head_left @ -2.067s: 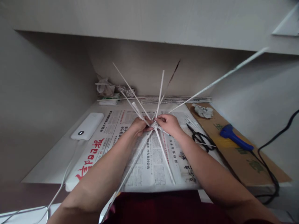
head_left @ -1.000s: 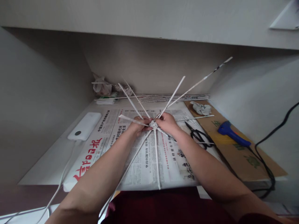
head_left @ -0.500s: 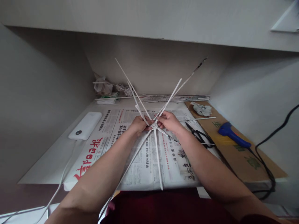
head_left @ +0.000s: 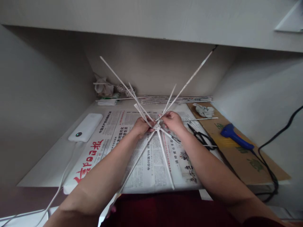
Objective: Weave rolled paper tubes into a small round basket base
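Observation:
Between my hands is a woven hub of rolled paper sticks (head_left: 157, 127), its white spokes spreading out in several directions. My left hand (head_left: 142, 126) is closed on the hub's left side, where a few sticks rise up and to the left. With its fingers pinched, my right hand (head_left: 174, 121) grips a long paper stick (head_left: 193, 77) close to the hub; this stick slants up to the right and has a dark tip. Two lower spokes reach towards me over the newspaper (head_left: 142, 170). My fingers partly cover the weave.
Black-handled scissors (head_left: 202, 138) lie right of my hand. A blue glue gun (head_left: 236, 137) and crumpled paper (head_left: 204, 111) rest on cardboard (head_left: 255, 164). At left is a white power bank (head_left: 86, 127) with a cable. Loose paper sticks (head_left: 177, 100) lie along the back wall.
The woven hub has turned slightly: its front spoke now points further right and the upper left stick leans further left. The long dark-tipped stick has shifted up and right with my right hand.

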Demonstrator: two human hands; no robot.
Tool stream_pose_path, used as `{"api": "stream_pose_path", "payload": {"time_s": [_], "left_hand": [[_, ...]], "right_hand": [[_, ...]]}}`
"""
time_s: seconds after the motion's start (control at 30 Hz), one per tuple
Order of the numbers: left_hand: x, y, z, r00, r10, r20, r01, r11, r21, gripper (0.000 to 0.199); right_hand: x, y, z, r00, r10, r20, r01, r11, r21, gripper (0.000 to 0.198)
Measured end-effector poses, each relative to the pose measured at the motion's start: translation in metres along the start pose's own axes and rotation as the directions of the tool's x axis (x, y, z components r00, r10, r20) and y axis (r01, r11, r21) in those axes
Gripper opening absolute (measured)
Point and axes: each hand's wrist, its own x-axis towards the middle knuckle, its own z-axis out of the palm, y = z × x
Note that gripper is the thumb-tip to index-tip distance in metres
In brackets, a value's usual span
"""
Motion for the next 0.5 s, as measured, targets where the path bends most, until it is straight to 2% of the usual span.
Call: {"api": "stream_pose_path", "payload": {"time_s": [0.13,0.23,0.37,0.5], "left_hand": [[0.0,-0.001,-0.001,0.999,0.036,-0.03,-0.037,0.999,-0.014,0.02],[0.0,-0.002,-0.002,0.998,0.049,-0.048,-0.051,0.998,-0.033,0.022],[0.0,0.0,-0.001,0.998,-0.003,-0.069,-0.004,0.996,-0.09,0.019],[0.001,0.003,0.0,0.99,-0.067,-0.126,0.047,0.986,-0.161,0.015]], "right_hand": [[-0.004,-0.005,-0.003,0.987,0.033,0.159,-0.032,0.999,-0.007,0.017],[-0.01,-0.01,0.0,0.977,-0.011,0.214,0.001,0.999,0.051,0.025],[-0.01,-0.006,0.005,0.986,-0.076,0.148,0.063,0.994,0.089,0.023],[-0.003,0.002,0.004,0.996,-0.036,0.086,0.038,0.999,-0.015,0.017]]}}
